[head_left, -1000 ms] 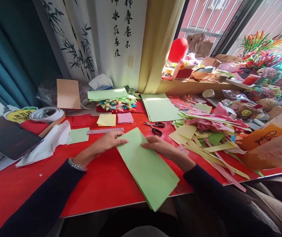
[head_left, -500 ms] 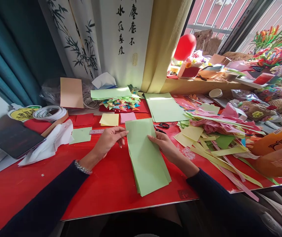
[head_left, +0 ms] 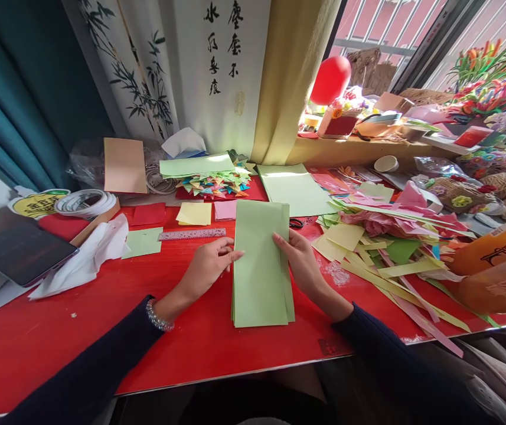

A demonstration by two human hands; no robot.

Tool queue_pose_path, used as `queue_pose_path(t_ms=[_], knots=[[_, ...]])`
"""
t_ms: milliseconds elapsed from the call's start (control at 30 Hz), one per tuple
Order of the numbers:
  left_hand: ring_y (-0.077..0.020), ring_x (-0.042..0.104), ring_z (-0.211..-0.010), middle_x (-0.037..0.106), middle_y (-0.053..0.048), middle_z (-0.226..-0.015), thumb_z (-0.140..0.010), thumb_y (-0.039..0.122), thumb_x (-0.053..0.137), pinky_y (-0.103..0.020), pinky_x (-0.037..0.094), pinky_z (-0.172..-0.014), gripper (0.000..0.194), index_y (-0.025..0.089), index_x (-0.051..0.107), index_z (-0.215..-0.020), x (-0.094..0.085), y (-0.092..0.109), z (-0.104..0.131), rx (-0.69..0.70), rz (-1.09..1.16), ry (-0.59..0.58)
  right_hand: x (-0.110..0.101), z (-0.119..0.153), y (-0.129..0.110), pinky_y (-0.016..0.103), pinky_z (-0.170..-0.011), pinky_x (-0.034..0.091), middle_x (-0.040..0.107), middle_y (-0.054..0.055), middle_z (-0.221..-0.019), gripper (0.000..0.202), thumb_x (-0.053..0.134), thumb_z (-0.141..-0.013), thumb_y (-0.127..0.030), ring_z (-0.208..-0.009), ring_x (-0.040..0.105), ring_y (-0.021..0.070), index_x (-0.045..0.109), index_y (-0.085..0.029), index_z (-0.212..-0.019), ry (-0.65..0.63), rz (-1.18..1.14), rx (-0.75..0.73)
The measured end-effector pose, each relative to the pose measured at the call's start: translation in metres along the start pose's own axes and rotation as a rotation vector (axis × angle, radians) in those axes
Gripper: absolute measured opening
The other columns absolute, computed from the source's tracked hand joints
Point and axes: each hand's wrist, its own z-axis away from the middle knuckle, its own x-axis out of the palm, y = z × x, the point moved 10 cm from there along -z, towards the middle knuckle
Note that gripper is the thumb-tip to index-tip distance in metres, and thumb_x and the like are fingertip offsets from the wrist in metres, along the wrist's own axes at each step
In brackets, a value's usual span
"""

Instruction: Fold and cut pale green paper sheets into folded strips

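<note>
Sheets of green paper (head_left: 259, 271) overlapped above a red table (head_left: 168, 360). The left hand (head_left: 208, 265) pinched one side, the right hand (head_left: 304, 262) the other.

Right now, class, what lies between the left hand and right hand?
In the head view, a stack of light-green paper, with the left hand and right hand at its opposite long edges.

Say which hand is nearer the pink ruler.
Left. The left hand is just in front of the pink ruler, by its right end; the right hand is farther right, across the green papers.
</note>
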Motion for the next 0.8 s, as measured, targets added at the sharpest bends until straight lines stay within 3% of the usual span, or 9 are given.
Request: queue_pose_path(t_ms=[433,800], knots=[[-0.0112,0.048,-0.046,0.051,0.005,-0.049,-0.082,0.041,0.053,-0.024,0.036,-0.05,0.027,0.02,0.049,-0.066,0.007,0.003,0.002,-0.014,-0.008,-0.081,0.003,0.001,-0.005,0.03,-0.068,0.05,0.067,0.004,-0.097,0.029,0.059,-0.078,-0.043,-0.082,0.062,0.0193,0.061,-0.02,-0.096,-0.031,0.042,-0.015],[-0.0117,0.052,-0.047,0.051,0.005,-0.053,-0.086,0.042,0.047,-0.025,0.04,-0.05,0.026,0.02,0.05,-0.073,0.014,0.0,0.004,-0.016,0.011,-0.115,-0.002,-0.001,0.0,0.03,-0.07,0.05,0.067,0.005,-0.096,0.027,0.06,-0.078,-0.042,-0.08,0.062,0.0192,0.059,-0.019,-0.091,0.003,0.027,-0.022]])
